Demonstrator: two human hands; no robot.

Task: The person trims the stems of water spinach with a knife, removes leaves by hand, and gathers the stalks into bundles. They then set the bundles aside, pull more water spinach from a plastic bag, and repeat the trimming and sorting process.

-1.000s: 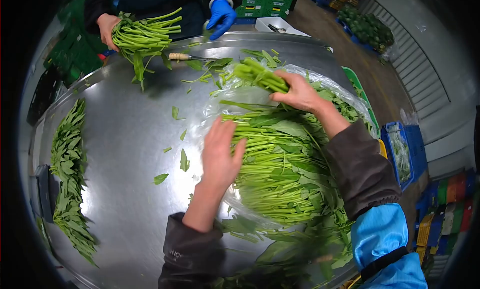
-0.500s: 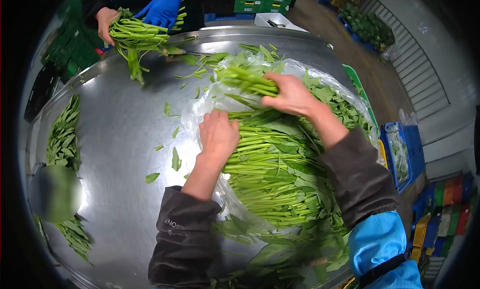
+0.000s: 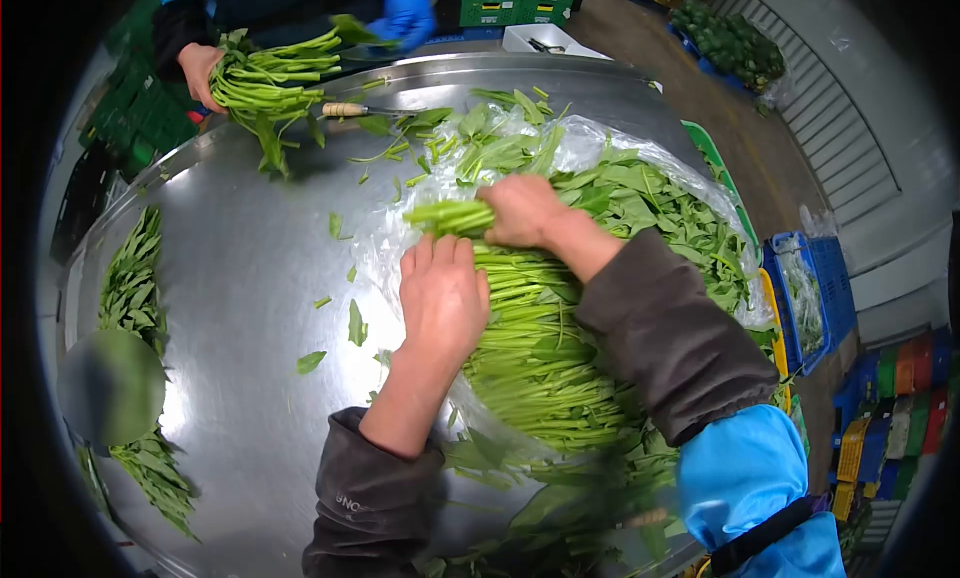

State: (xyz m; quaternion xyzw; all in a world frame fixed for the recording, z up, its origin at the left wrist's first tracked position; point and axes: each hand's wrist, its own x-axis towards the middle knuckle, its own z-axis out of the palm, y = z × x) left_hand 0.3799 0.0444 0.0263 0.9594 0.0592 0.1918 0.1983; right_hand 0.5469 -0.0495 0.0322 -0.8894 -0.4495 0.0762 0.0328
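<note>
My right hand (image 3: 525, 213) is closed round a small bunch of green stems (image 3: 448, 216), whose cut ends point left. Just below those ends, my left hand (image 3: 443, 283) rests at the left edge of a large pile of leafy stems (image 3: 540, 348), its fingers curled; what they hold, if anything, is hidden. The pile lies on a clear plastic sheet (image 3: 380, 246), with stems to the left and leaves to the right.
Across the metal table (image 3: 240, 308), a co-worker's bare hand (image 3: 201, 75) holds a bunch of greens (image 3: 275, 83); the other wears a blue glove (image 3: 408, 18). A wooden-handled knife (image 3: 345, 110) lies nearby. More greens (image 3: 135, 283) lie left. A blue crate (image 3: 825, 288) stands right.
My right hand has moved left and down with its bunch, close to my left hand. The co-worker's gloved hand has moved right, off their bunch, and the knife handle now shows.
</note>
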